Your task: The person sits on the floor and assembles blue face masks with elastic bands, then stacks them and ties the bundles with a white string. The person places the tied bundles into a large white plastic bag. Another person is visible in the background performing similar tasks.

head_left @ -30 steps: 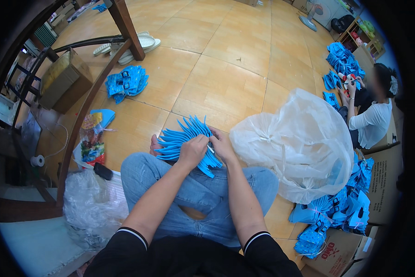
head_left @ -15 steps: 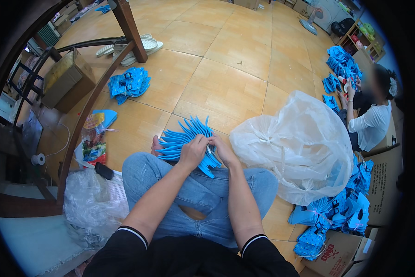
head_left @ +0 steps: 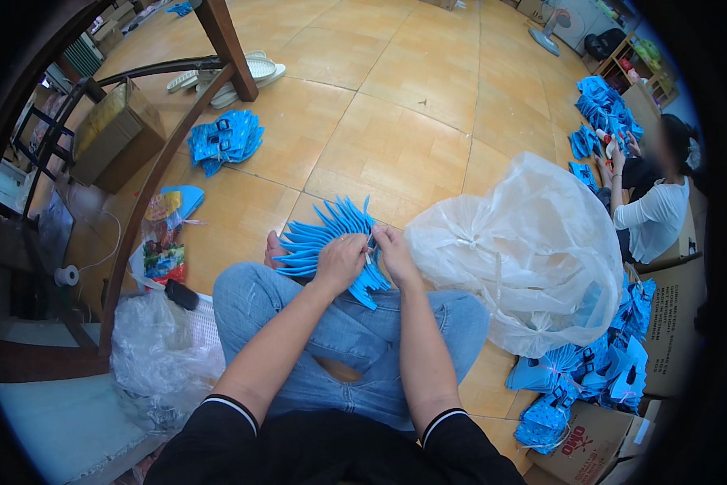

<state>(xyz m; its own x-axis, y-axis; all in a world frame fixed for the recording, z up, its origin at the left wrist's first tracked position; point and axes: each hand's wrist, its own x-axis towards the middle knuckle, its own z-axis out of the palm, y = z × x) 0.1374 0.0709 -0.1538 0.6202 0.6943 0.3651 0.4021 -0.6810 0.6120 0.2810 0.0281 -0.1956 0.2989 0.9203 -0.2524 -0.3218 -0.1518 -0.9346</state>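
Left hand (head_left: 341,260) and right hand (head_left: 392,252) gripping fanned blue packets (head_left: 319,238) over knees, translucent plastic bag (head_left: 525,250) just right, blue packet pile (head_left: 224,139) on floor (head_left: 404,105) well left.

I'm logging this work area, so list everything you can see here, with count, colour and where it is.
fanned blue pieces: one bunch, blue, over the knees, held by both hands
clear plastic bag: one, whitish, floor to the right
bundle of blue pieces: one pile, blue, floor upper left
tied blue bundles: several, blue, lower right beside a cardboard box
far blue piles: several, blue, upper right
seated person: one, white top, right edge
brown box: one, under the chair at left
sandals: pale, count unclear, top left
crumpled plastic: clear, lower left
left hand: gripping the bunch
right hand: gripping the bunch
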